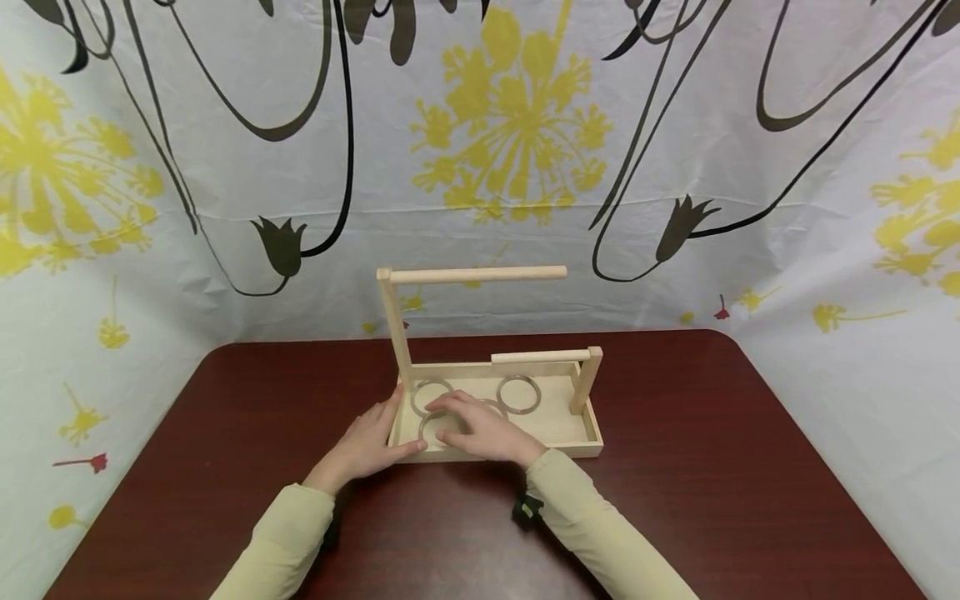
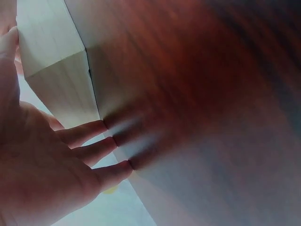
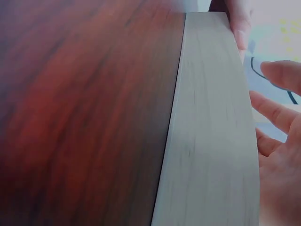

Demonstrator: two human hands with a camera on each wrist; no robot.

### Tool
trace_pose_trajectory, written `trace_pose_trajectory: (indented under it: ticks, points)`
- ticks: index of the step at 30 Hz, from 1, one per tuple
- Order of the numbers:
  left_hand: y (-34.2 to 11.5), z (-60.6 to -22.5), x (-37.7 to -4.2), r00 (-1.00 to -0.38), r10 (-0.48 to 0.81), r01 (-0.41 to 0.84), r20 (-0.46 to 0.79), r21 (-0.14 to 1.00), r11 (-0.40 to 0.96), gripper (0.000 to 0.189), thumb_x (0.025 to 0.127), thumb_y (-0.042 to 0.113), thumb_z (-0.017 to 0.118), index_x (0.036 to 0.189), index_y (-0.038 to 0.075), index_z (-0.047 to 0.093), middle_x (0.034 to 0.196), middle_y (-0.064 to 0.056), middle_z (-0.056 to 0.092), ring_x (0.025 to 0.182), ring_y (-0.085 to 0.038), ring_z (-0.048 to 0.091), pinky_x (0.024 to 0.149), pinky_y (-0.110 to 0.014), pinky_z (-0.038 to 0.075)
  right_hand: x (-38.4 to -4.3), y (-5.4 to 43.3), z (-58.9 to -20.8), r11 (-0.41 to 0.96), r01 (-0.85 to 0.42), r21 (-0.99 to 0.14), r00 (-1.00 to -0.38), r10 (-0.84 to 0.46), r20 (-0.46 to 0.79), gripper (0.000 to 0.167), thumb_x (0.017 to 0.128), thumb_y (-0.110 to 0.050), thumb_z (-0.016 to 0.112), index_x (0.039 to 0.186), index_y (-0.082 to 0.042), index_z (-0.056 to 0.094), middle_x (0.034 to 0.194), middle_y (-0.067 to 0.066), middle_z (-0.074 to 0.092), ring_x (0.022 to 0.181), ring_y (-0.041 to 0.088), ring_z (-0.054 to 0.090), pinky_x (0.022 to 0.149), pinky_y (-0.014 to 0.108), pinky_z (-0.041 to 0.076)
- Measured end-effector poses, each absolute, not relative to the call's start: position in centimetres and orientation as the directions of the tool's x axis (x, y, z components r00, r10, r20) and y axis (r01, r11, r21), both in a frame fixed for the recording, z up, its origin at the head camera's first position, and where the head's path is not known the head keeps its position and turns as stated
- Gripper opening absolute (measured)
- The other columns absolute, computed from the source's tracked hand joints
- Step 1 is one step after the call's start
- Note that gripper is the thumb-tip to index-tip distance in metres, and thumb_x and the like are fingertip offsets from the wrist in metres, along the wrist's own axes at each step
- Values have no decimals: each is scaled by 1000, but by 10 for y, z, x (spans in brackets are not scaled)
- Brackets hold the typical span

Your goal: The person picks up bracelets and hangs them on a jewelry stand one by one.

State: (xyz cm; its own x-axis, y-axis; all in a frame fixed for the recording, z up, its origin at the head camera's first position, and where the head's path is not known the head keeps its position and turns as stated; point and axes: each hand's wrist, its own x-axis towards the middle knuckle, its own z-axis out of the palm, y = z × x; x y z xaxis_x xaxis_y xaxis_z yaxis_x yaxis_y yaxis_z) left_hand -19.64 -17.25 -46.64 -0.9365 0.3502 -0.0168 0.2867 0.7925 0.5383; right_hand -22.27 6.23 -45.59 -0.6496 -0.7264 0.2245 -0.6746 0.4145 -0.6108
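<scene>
A shallow wooden tray [image 1: 577, 451] holds several pale rings. My left hand [image 1: 367, 442] rests at its left end, thumb along the front rim; in the left wrist view, three extended fingers [image 2: 89, 149] reach down beside the tray's outer wall [image 2: 70, 94] to the table. Over the tray's left half, my right hand [image 1: 483, 427] reaches in with thumb and fingers apart above the front ring [image 1: 422, 429]. Behind it lies another ring [image 1: 433, 382], a third ring [image 1: 539, 394] sits further right, and one more is partly hidden by the right hand.
A tall post [image 1: 394, 325] at the tray's left end carries a long dowel [image 1: 480, 274] pointing right. At the right end, a short post [image 1: 587, 383] bears a shorter dowel [image 1: 540, 357] pointing left. The dark red table [image 1: 712, 467] meets a patterned cloth [image 1: 480, 242] behind.
</scene>
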Motion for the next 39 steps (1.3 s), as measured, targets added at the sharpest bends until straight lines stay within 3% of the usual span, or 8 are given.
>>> trace_pose_trajectory:
  ticks: [11, 25, 39]
  points:
    - [-171, -467, -195, -938, 346, 287, -12, 531, 797, 99, 88, 53, 63, 153, -2, 12, 142, -29, 40, 128, -44, 39, 101, -63, 29, -229, 55, -461, 457, -660, -596, -653, -742, 153, 41, 94, -10, 60, 134, -1, 54, 134, 12, 54, 128, 27, 46, 106, 38, 33]
    - [-170, -466, -196, -943, 327, 241, -65, 545, 803, 103, 88, 56, 63, 154, 0, 8, 147, -30, 31, 134, -46, 30, 103, -66, 20, -237, 69, -460, 488, -689, -535, -627, -772, 103, 50, 90, -14, 68, 136, -1, 53, 136, 14, 53, 127, 29, 47, 106, 41, 33]
    - [-170, -467, -197, -943, 323, 233, -73, 548, 804, 103, 88, 56, 63, 154, 1, 8, 148, -30, 30, 135, -47, 29, 104, -66, 18, -249, 71, -464, 494, -718, -490, -606, -791, 90, 56, 82, -19, 78, 132, -3, 59, 133, 11, 57, 125, 29, 46, 106, 41, 32]
